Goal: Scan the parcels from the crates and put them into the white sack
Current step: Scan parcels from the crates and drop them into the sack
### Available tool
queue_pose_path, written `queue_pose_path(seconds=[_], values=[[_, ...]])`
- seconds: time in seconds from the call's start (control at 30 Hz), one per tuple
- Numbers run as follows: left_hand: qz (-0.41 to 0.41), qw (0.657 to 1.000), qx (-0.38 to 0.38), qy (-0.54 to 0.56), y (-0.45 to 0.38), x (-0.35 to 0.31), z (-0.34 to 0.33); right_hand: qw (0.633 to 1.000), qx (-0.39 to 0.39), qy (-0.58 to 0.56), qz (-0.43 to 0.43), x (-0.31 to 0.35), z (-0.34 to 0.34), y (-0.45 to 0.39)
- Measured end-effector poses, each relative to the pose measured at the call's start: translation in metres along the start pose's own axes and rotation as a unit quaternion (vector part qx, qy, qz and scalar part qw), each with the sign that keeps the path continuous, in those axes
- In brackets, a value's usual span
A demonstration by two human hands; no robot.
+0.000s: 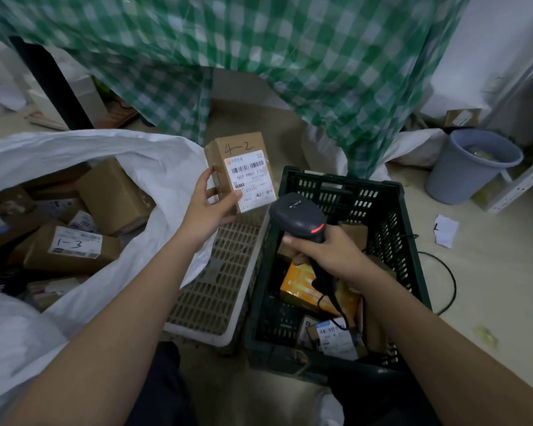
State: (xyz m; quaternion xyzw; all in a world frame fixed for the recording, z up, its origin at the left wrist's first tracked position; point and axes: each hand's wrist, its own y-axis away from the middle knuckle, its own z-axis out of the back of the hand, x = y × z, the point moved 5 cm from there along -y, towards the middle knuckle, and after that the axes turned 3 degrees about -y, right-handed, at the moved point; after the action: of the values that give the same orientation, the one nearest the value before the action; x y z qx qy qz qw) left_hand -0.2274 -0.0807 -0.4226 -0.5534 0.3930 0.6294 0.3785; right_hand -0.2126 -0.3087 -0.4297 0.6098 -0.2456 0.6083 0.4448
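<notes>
Fingers and thumb of the left hand (208,207) pinch the lower left edge of a brown cardboard parcel with a white barcode label (240,170), holding it upright above the open white woven sack (154,167) and a pale perforated plastic crate (216,281). The right hand (326,253) curls around the handle of a black handheld barcode scanner (299,215), just beside the parcel's label, over the dark green slotted plastic crate (391,216) that holds more parcels.

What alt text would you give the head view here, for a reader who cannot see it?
A person's left hand holds up a cardboard parcel marked 4-2, label facing the barcode scanner gripped in the right hand. A dark green crate below the scanner holds more parcels; an open white sack at left holds boxes.
</notes>
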Motion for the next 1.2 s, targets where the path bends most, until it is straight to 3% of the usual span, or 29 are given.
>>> queue_pose_path(seconds=[0.1,0.57,1.0,1.2], values=[[0.004,1.0,-0.001,0.011,0.0,0.003,0.0,0.999,0.013,0.044,-0.02,0.002,-0.004,0.009],[0.001,1.0,0.005,0.019,-0.003,0.008,-0.002,0.99,-0.114,0.082,-0.019,0.005,0.003,0.007],[-0.006,1.0,0.008,0.018,0.003,0.006,0.0,0.99,-0.111,0.082,-0.02,0.01,0.002,0.007],[-0.012,0.999,-0.002,0.042,0.022,-0.003,0.006,0.994,-0.112,0.009,-0.013,0.016,-0.005,0.005]])
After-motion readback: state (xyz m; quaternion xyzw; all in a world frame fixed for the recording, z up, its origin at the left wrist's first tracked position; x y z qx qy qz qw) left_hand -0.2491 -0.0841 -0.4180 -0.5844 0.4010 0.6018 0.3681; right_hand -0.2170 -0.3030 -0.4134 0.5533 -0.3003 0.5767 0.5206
